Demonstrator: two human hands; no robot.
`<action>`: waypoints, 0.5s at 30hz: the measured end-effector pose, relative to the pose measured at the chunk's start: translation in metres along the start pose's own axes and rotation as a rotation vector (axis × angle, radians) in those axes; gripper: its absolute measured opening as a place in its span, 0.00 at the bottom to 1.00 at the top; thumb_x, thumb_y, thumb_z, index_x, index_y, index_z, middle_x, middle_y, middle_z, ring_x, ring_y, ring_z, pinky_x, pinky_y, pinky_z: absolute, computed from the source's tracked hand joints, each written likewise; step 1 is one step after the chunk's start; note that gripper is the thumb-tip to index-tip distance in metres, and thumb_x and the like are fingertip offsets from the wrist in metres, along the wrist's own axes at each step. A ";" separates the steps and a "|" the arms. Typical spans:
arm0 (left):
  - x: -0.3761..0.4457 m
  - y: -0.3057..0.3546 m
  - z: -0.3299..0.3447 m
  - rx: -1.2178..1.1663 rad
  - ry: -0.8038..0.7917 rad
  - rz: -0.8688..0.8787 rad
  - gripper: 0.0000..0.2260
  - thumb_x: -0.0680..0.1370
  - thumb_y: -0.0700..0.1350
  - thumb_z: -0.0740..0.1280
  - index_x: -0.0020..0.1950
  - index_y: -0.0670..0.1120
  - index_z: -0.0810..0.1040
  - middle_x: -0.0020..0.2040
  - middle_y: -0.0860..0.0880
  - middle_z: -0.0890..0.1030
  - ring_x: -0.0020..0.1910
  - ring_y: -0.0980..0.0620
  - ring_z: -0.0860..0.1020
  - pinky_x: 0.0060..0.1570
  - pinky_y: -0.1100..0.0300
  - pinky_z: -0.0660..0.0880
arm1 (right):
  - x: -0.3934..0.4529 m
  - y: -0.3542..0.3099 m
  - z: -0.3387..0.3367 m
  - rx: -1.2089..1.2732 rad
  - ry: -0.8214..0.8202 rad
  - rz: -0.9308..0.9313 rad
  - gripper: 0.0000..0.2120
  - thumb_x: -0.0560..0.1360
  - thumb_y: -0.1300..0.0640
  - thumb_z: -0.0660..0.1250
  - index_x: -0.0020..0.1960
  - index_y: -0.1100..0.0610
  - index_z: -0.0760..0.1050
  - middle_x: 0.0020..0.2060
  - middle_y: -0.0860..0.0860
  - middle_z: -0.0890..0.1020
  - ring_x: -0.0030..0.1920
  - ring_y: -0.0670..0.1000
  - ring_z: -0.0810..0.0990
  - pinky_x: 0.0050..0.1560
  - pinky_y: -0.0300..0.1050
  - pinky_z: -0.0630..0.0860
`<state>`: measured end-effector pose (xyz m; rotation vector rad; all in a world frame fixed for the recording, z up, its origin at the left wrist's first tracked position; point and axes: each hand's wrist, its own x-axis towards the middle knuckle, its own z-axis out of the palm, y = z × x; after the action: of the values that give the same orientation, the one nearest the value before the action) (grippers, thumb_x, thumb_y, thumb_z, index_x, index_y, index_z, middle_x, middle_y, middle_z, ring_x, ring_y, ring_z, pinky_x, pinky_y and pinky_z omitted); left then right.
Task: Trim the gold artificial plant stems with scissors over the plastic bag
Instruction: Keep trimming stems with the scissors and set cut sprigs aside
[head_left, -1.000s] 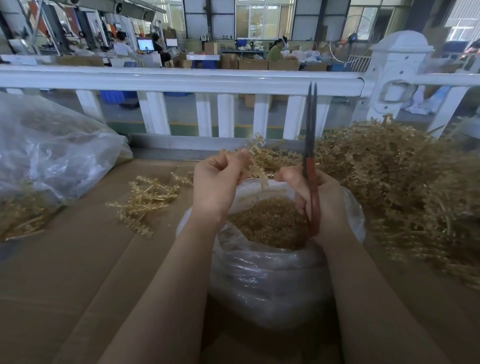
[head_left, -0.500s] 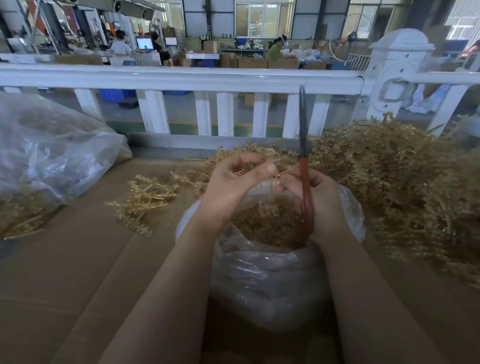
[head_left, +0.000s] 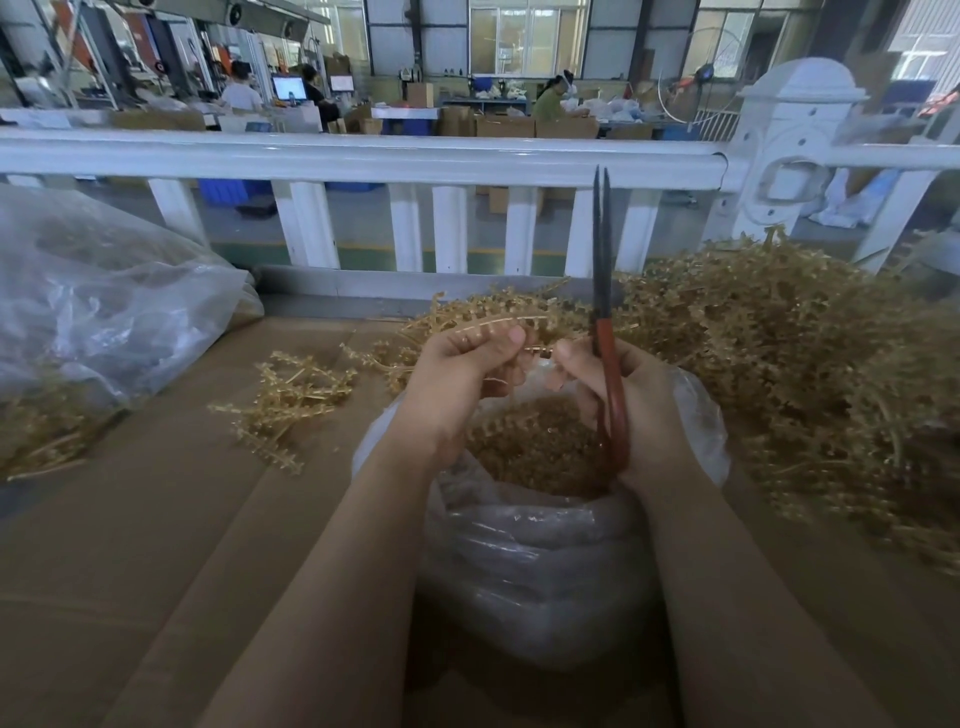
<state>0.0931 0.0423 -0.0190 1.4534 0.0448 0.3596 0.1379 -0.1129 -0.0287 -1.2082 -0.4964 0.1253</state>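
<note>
Gold stems sit all around us, and we are somewhere in the middle of the job, as far as we can judge. Our left hand (head_left: 462, 374) pinches one thin gold stem (head_left: 498, 325) between thumb and fingertips, holding it just above the mouth of the plastic bag (head_left: 535, 561) at six o'clock. Our right hand (head_left: 639, 410) is curled around the red handles of the scissors (head_left: 605, 322), whose dark blades point straight up toward twelve o'clock, nearly together, and are not on the stem; the right fingertips also reach in to touch the stem's end. Inside the bag lies a good layer of gold trimmings (head_left: 535, 447), so plenty of cutting looks done. At nine o'clock a small heap of stems (head_left: 285, 400) rests on the cardboard (head_left: 156, 545), probably finished pieces. At three o'clock a big untrimmed pile (head_left: 779, 364) waits, which suggests much work remains. A second clear bag (head_left: 104, 312) lies at ten o'clock, beneath the white railing (head_left: 363, 156).
</note>
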 end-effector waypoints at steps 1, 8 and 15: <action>0.000 0.001 -0.001 -0.018 -0.017 -0.014 0.08 0.79 0.42 0.68 0.43 0.47 0.86 0.36 0.50 0.83 0.35 0.54 0.78 0.38 0.62 0.73 | 0.001 0.001 -0.002 -0.002 0.016 0.010 0.08 0.73 0.54 0.73 0.42 0.58 0.80 0.31 0.52 0.82 0.22 0.43 0.70 0.23 0.32 0.65; -0.001 0.003 -0.004 0.031 -0.098 0.010 0.07 0.78 0.39 0.69 0.42 0.42 0.85 0.29 0.50 0.78 0.26 0.55 0.74 0.29 0.63 0.70 | 0.003 0.004 -0.005 -0.024 0.026 0.017 0.14 0.66 0.41 0.76 0.42 0.51 0.83 0.36 0.55 0.84 0.22 0.45 0.66 0.22 0.36 0.61; -0.001 0.001 -0.012 0.039 -0.196 -0.004 0.05 0.71 0.43 0.72 0.40 0.43 0.86 0.29 0.50 0.76 0.28 0.54 0.72 0.28 0.64 0.70 | 0.003 0.005 -0.003 -0.102 0.054 -0.009 0.05 0.76 0.58 0.72 0.45 0.60 0.81 0.33 0.53 0.83 0.25 0.40 0.77 0.29 0.27 0.71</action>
<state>0.0893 0.0540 -0.0198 1.5204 -0.1042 0.2127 0.1422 -0.1124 -0.0329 -1.3057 -0.4658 0.0603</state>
